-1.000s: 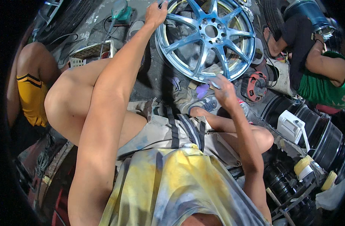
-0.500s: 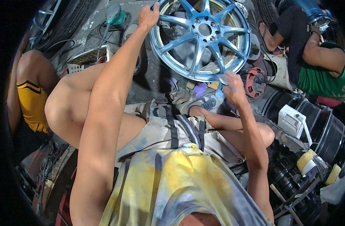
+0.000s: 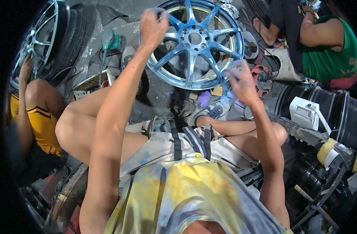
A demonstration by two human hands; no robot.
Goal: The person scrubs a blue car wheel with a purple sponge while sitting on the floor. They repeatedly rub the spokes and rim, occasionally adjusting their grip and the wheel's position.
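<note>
A blue, shiny multi-spoke wheel rim (image 3: pixel 194 38) lies on the floor in front of me, its face up. My left hand (image 3: pixel 152 28) is over its left edge, thumb apart from the fingers. Motion blurs this hand, so whether it grips the edge cannot be told. By the rim's lower right edge is my right hand (image 3: pixel 242 82), also blurred, thumb and fingers apart. No held object can be made out in it. A purple scrap (image 3: pixel 204 99) and a yellowish pad (image 3: pixel 217 91) lie just below the rim, near my shoe (image 3: pixel 213 111).
A green power sander (image 3: pixel 108 41) and a white basket (image 3: pixel 93 82) are at left. There another person's hand (image 3: pixel 26 64) touches a silver-blue wheel (image 3: pixel 44 29). A person in green (image 3: pixel 334 50) sits at right. Dark rims (image 3: pixel 330 111) and a red round part (image 3: pixel 261 80) are nearby.
The view has shifted, bringing the left-hand wheel into sight. The blue rim appears further left. My left hand has come off its earlier hold at the rim edge, and my right fingers have spread.
</note>
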